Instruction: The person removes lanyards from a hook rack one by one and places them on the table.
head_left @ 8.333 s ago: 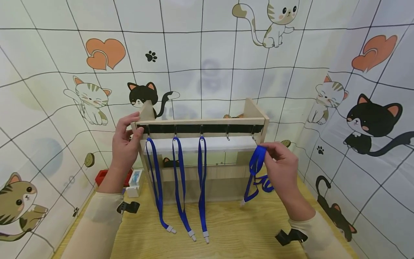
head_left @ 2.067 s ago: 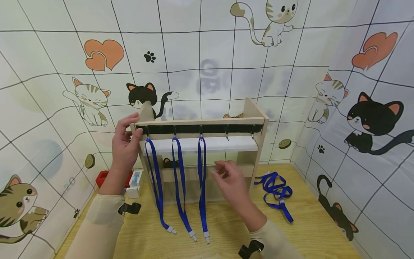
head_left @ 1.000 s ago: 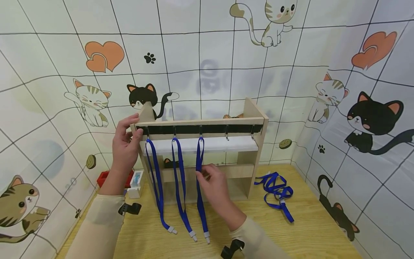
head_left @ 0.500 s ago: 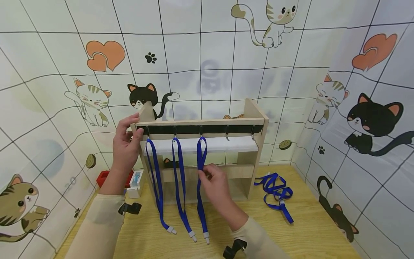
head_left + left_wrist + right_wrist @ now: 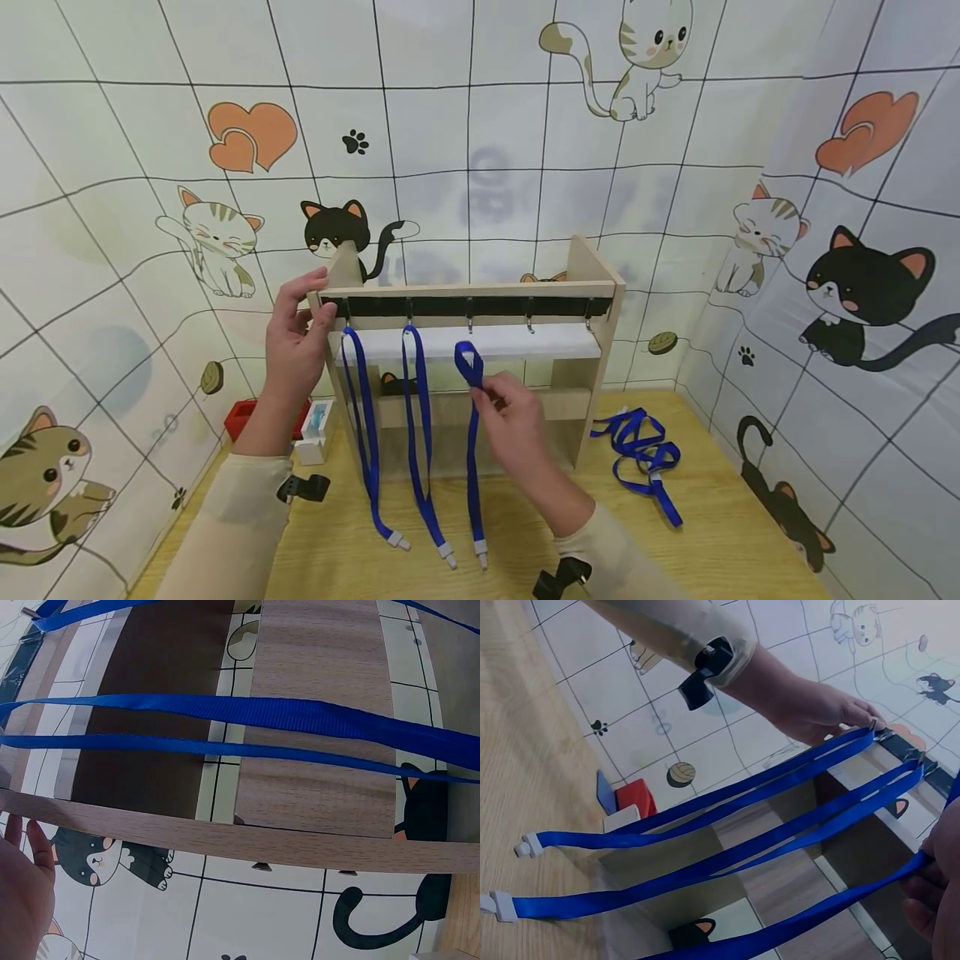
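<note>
In front of the wooden rack (image 5: 480, 292), right in the middle, you have a blue lanyard (image 5: 473, 467) in your right hand (image 5: 517, 421): fingers and thumb pinch it just under its small upper loop. That loop sits just below the middle hook (image 5: 470, 323) on the black strip (image 5: 498, 307), showing against the white panel (image 5: 547, 342), while the rest drops to a white clip (image 5: 481, 548) over the table (image 5: 600, 558). Over on your left, your left hand (image 5: 296, 346) grasps the rack's upper corner, thumb at the front, fingers at the side. Beside it, a left-hand lanyard (image 5: 367, 450) and a second lanyard (image 5: 422, 433) hang from their hooks, looped long, clips down low. Out to your right, there's a tangle of blue lanyards (image 5: 637, 437) lying on the table beside the rack; to your left, partly behind your forearm, a red box (image 5: 240, 416) and a small white box (image 5: 309, 451) stand close together.
</note>
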`<state>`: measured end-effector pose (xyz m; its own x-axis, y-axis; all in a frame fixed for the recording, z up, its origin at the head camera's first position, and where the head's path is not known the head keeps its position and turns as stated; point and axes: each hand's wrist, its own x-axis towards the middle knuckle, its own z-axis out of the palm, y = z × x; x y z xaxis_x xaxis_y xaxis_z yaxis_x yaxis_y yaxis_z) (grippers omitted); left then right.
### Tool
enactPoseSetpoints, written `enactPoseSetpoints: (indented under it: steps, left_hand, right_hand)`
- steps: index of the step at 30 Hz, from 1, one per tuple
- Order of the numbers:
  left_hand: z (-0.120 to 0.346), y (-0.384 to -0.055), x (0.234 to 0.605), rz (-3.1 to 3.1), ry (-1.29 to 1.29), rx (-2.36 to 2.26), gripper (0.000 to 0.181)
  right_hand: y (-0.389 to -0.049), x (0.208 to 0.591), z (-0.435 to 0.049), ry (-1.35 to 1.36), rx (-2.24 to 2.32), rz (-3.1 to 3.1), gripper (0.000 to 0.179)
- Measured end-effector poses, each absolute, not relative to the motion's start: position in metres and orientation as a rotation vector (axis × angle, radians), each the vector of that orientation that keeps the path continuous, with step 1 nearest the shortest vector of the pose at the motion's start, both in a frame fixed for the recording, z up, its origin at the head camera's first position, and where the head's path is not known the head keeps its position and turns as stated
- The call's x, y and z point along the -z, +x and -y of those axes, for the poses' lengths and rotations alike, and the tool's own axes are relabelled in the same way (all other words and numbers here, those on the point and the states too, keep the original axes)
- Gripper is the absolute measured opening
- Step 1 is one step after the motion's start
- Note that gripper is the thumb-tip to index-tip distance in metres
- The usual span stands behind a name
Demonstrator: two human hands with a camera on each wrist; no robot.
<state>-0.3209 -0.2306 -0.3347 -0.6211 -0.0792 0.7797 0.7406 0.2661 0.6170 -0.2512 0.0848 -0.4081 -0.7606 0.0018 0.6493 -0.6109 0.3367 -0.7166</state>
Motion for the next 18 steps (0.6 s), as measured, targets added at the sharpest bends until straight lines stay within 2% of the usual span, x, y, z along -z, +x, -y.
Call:
enactPoseSetpoints:
  steps: [6,18]
  left_hand:
    - [0.230,-0.320,0.334,1.829,-0.594,1.423,0.038]
    - [0.230,-0.322,0.335,1.812,-0.615,1.411,0.036]
  right_hand:
    - [-0.243,0.397,-0.097,0.560,-1.443,2.075,0.022]
    - [-0.241,0.377,-0.134,0.548,-1.279,2.037,0.017]
